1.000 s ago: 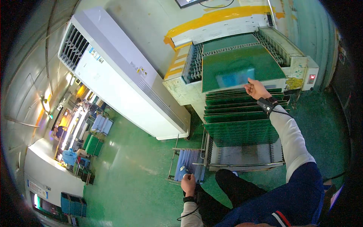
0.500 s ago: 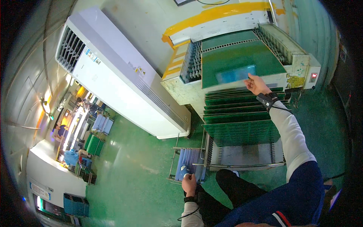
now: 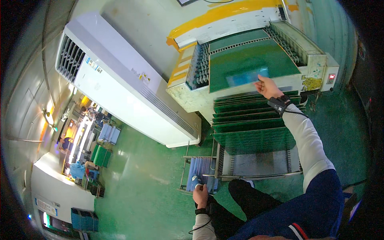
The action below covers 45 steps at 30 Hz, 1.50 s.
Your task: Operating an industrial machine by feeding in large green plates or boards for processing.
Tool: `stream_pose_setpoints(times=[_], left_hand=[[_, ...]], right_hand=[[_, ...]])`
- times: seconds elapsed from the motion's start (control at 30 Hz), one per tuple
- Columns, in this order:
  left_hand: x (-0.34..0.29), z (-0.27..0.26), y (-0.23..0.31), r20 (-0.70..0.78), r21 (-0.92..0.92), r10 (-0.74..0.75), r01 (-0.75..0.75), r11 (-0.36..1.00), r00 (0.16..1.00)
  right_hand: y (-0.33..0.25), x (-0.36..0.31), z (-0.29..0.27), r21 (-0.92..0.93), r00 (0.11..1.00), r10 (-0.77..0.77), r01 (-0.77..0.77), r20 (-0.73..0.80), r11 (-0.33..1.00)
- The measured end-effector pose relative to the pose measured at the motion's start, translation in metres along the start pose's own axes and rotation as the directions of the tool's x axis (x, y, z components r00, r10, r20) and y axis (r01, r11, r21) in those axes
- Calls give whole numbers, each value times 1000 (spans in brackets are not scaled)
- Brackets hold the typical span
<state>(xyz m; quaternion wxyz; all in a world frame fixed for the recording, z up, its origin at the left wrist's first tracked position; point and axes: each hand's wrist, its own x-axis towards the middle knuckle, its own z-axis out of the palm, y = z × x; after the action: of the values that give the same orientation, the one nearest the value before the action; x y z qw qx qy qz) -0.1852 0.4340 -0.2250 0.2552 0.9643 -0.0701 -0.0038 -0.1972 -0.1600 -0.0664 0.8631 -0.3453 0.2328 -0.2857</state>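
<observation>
A flat, glossy green panel (image 3: 248,60) lies on the roller machine (image 3: 191,94), a blue-white reflection near its front edge. My right hand (image 3: 269,87) is at that edge, fingers bent and closed around the rim; fine finger contact is hard to make out. Low down in the middle, my left hand (image 3: 201,195) is closed on a small blue-and-white object (image 3: 195,182), its kind unclear. Below the machine, several green panels (image 3: 252,138) stand upright in a slotted rack (image 3: 256,176). A smaller rack with bluish sheets (image 3: 204,168) is next to my left hand.
A tall white air conditioner (image 3: 132,96) stands left of the machine. A control box with a red display (image 3: 331,77) is on the machine's right side. Blue bins (image 3: 84,219), a green crate (image 3: 101,156) and people at a lit bench (image 3: 78,140) are at the left.
The whole view has shifted slightly. My right hand stays at the panel's front edge, and my left hand keeps its hold on the blue-and-white object.
</observation>
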Motion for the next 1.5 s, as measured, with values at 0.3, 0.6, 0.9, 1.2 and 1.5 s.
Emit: stream_pose_setpoints(times=[0.3,0.6,0.9,1.2,1.5], left_hand=[[-1,5,-3,-38,-74,52,-55,996,998],[-3,2,-10,-41,-128,28,-33,991,999],[-9,-8,-12,-74,-89,38,-44,995,997],[-13,-14,-10,-103,-64,72,-79,995,992],[-13,-16,-9,-77,-79,36,-42,996,996]], right_hand=[[-4,-17,-2,-121,985,69,-50,159,991],[35,-150,24,-796,900,19,374,435,477],[72,-202,15,-741,731,-119,667,672,-82],[86,-179,8,-778,889,95,440,448,-449],[87,-178,7,-777,896,61,414,440,-475]])
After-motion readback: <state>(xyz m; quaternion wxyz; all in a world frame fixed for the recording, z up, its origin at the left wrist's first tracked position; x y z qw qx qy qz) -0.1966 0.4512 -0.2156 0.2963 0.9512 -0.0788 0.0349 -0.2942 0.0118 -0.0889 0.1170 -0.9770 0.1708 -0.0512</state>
